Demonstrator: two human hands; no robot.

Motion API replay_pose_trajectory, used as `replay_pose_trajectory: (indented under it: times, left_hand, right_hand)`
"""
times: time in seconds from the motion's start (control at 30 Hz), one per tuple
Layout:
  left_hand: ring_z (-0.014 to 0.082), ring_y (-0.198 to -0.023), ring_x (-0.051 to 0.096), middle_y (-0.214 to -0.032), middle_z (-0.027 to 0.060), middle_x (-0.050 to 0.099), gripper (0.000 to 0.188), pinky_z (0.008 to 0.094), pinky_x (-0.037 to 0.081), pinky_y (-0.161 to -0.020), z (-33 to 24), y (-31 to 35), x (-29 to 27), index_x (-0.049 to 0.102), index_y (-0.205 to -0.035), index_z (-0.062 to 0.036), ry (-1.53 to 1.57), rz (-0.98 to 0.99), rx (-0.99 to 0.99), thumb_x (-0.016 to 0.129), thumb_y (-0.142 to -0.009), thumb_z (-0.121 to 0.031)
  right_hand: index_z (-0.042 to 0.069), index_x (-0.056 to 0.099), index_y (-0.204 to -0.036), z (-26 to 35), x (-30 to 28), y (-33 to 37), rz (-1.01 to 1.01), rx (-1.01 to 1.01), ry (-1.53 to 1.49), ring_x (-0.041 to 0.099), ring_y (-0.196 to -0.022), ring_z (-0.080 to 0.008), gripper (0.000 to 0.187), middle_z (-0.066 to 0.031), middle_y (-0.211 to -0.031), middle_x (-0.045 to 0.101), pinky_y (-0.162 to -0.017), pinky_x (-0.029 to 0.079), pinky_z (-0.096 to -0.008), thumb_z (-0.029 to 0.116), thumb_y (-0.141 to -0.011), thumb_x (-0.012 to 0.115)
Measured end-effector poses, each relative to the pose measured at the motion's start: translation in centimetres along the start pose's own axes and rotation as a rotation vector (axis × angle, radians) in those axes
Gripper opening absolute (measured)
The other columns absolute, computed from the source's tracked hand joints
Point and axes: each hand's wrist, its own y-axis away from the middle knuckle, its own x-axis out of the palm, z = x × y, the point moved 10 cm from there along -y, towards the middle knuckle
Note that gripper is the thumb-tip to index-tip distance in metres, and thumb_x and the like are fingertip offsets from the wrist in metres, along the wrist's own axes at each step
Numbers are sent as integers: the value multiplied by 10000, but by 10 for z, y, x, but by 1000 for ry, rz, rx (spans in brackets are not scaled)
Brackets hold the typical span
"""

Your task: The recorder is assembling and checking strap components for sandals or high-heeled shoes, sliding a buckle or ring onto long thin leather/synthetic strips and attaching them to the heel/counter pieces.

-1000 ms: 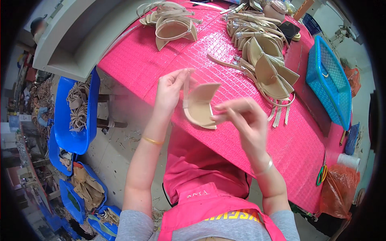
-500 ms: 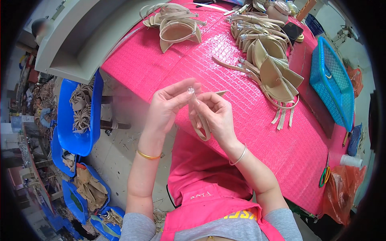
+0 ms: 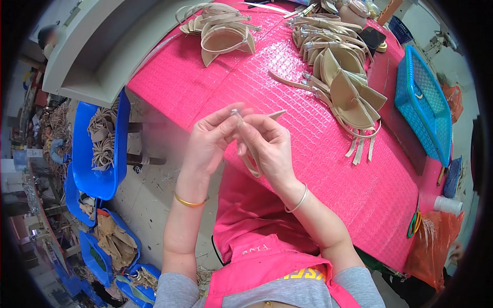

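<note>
Above the table's near edge, my two hands meet over a thin beige strap (image 3: 252, 163) with a small shiny buckle (image 3: 234, 112) at its upper end. My left hand (image 3: 209, 139) is closed, pinching the buckle between thumb and fingers. Right against it, my right hand (image 3: 268, 146) is closed on the strap just below the buckle. The strap loops down under my right fingers, and a beige strip end (image 3: 277, 114) sticks out past that hand. My fingers hide much of the loop.
Beige shoe uppers with straps (image 3: 355, 97) are stacked at the right of the pink-covered table (image 3: 328, 200); a smaller pile (image 3: 226, 40) lies far left. A blue basket (image 3: 422, 108), scissors (image 3: 415, 224) and an orange bag (image 3: 435, 251) are at right. Blue bins (image 3: 100, 177) stand at left.
My right hand has moved slightly up and left, bringing its fingertips to the buckle beside my left fingers. The buckle has tilted and sits a little farther left.
</note>
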Motion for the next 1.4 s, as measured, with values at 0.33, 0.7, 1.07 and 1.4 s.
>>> replay_pose_trajectory:
  times: [0.33,0.7,1.07,1.4]
  left_hand:
    - [211,-886,598,-994,186,595,263,256,492,-690,-1,4,-5,543,-1058,37,37,-118,82,552,-813,-59]
    - [218,-920,590,-1008,191,588,279,302,489,-784,-5,7,2,540,-1067,39,-88,-71,112,545,-792,-10]
    - [154,-828,575,-990,113,598,265,265,453,-778,3,10,16,533,-1056,65,-239,-90,96,544,-810,-33]
    - [121,-695,586,-789,83,610,213,243,499,-650,19,28,24,581,-983,67,-325,-122,158,523,-854,-93]
  right_hand:
    - [-26,531,-878,5,-6,5,-66,13,72,534,-600,-94,80,-62,-713,554,-480,437,-199,45,-847,515]
    - [-19,549,-861,5,-3,0,13,39,222,510,-602,-56,87,-38,-739,573,-497,407,-189,62,-843,520]
    - [-12,580,-913,10,-18,8,-84,40,229,526,-582,-67,164,-35,-740,579,-520,398,-170,127,-866,506]
    - [11,603,-917,78,-5,29,-33,-419,861,521,-680,-150,154,-67,-786,517,-638,426,-236,10,-775,543]
